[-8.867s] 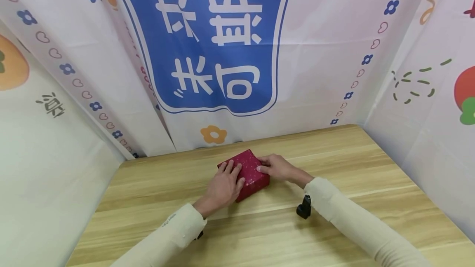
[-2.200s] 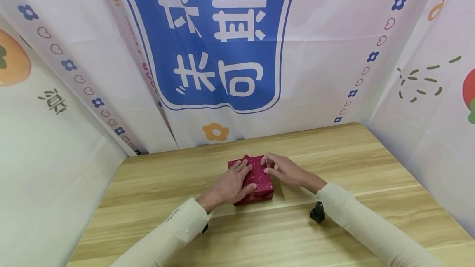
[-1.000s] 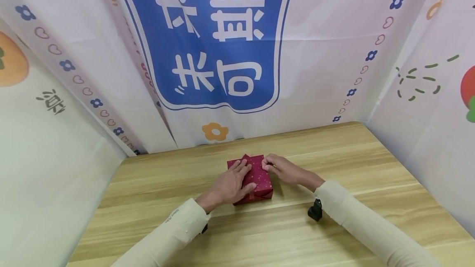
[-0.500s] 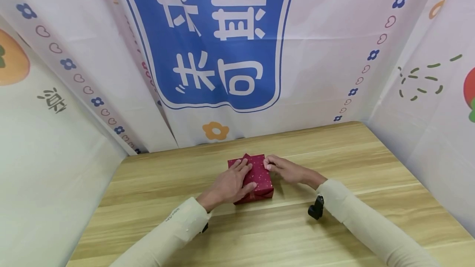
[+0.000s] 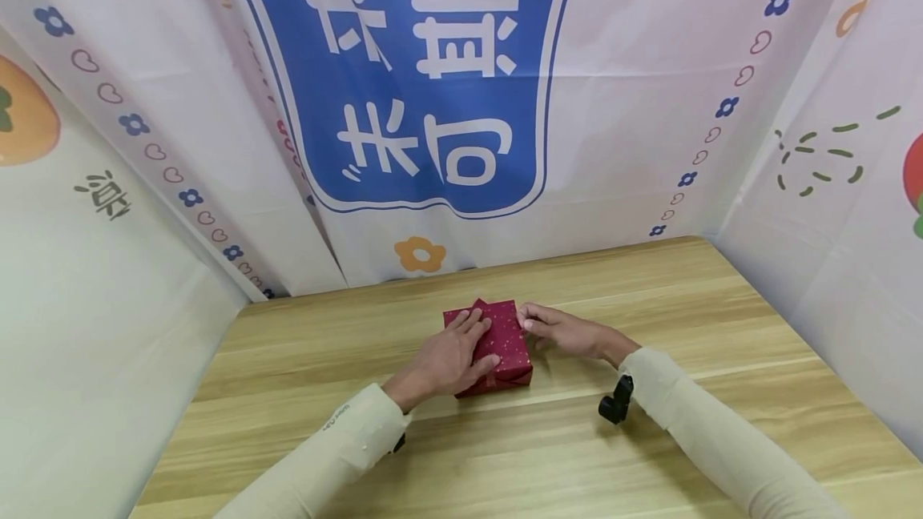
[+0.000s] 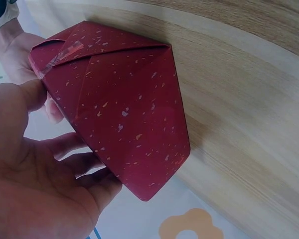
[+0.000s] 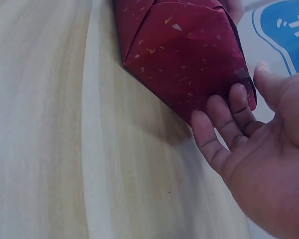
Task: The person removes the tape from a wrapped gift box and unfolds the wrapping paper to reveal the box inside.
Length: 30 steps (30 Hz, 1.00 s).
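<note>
A box wrapped in dark red speckled gift paper lies on the table, a pointed corner of paper sticking out at its far side. My left hand rests on the box's top with fingers extended. Beside the right side, near the far corner, is my right hand; in the right wrist view its bent fingertips touch the paper while the thumb stands apart. Clear tape crosses the folded end in the left wrist view. A small patch that looks like tape shows near the right hand's fingers.
The wooden table runs back to a printed white cloth hanging behind it. More cloth hangs at left and right. A small black camera is worn at the right wrist.
Since the oldest frame the box has been turned on the table. Over the last second my right hand has slid from its top edge slightly right, fingers loosening; my left hand stays put.
</note>
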Available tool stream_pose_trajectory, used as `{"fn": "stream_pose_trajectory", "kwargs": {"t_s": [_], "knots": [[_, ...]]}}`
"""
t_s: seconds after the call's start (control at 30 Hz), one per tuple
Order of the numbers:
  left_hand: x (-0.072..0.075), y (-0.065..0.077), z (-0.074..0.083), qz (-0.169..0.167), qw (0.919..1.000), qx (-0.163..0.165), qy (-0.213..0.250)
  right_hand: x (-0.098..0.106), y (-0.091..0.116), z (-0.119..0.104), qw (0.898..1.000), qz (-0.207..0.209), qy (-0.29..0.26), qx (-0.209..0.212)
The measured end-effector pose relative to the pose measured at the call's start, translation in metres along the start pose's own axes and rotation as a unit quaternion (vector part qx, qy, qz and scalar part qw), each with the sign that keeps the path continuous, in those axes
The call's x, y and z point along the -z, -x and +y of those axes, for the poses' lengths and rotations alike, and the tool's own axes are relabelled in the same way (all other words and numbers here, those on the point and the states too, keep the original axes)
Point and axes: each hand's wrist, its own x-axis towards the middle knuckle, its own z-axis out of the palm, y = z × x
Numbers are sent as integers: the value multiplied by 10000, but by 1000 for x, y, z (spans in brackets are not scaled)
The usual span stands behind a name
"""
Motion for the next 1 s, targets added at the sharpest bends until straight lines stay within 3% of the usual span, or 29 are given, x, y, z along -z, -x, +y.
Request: {"fn": "stream_pose_trajectory", "kwargs": {"t_s": [0.6,1.0], "knots": [[-2,1,1,-41,10000,67,22,2,1,14,9929,-341,-1133,90],[-1,0,1,-14,10000,54,7,3,1,18,9875,-472,-1491,201]]}}
